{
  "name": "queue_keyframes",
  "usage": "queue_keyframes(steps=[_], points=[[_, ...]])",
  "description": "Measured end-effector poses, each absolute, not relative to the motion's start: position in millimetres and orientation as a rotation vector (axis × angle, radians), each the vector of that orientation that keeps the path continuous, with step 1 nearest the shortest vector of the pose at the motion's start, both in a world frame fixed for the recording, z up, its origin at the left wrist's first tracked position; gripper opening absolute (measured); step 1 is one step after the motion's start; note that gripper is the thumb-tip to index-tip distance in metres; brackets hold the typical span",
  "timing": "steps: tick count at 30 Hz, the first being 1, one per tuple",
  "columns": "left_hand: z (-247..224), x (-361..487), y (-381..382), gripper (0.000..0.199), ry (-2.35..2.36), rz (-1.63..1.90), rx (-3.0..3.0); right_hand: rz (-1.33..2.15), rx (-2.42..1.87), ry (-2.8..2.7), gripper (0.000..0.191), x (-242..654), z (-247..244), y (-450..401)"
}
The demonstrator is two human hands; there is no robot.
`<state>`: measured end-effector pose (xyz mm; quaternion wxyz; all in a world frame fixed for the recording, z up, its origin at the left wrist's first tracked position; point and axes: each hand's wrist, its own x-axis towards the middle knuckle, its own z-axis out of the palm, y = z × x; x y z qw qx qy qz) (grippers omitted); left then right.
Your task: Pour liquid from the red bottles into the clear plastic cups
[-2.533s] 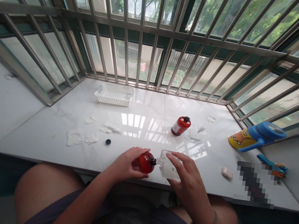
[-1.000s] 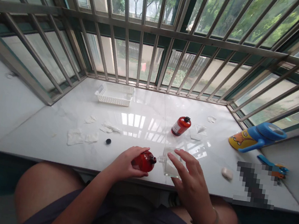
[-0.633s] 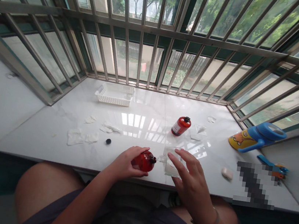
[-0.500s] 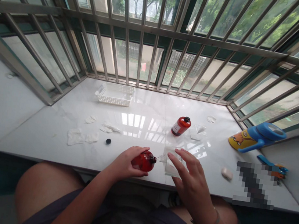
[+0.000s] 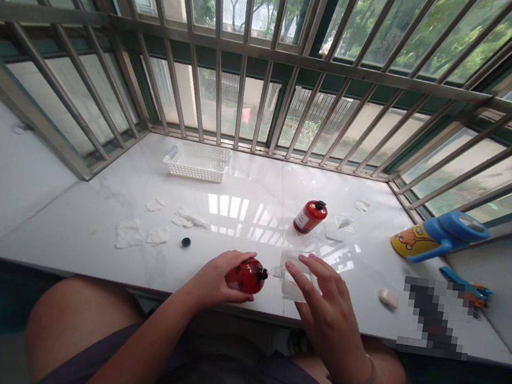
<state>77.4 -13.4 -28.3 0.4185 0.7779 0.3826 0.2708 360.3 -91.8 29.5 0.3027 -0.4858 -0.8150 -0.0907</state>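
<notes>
My left hand (image 5: 215, 280) is wrapped round a red bottle (image 5: 244, 275), tilted so its dark, uncapped neck points right. My right hand (image 5: 330, 294) grips a clear square glass bottle (image 5: 289, 282) with thumb below and fingers across its side. The glass bottle's narrow neck faces left, close to the red bottle's mouth; I cannot tell whether they touch. Left of my left hand lies a small black cap (image 5: 186, 242). Beyond my right hand a second red bottle (image 5: 308, 218) with a black top and white label stands on the white counter (image 5: 247, 184).
A white perforated basket (image 5: 196, 171) sits at the back left. Crumpled tissues (image 5: 130, 235) lie to the left. At right are a blue and yellow flask (image 5: 438, 236), blue-orange pliers-like tools (image 5: 466, 286) and a pale soap-like block (image 5: 388, 298). Metal bars (image 5: 269, 60) line the window.
Almost nothing differs. Both hands keep their hold on the two bottles, which stay neck to neck; only a very slight shift shows at the right fingers.
</notes>
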Motion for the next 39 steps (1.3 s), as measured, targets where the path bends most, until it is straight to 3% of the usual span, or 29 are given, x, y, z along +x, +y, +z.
queue_keyframes(steps=[39], points=[[-31.2, 70.5, -12.4, 0.092, 0.938, 0.715, 1.894, -0.319, -1.239, -2.209, 0.068, 344.1, 35.6, -82.0]])
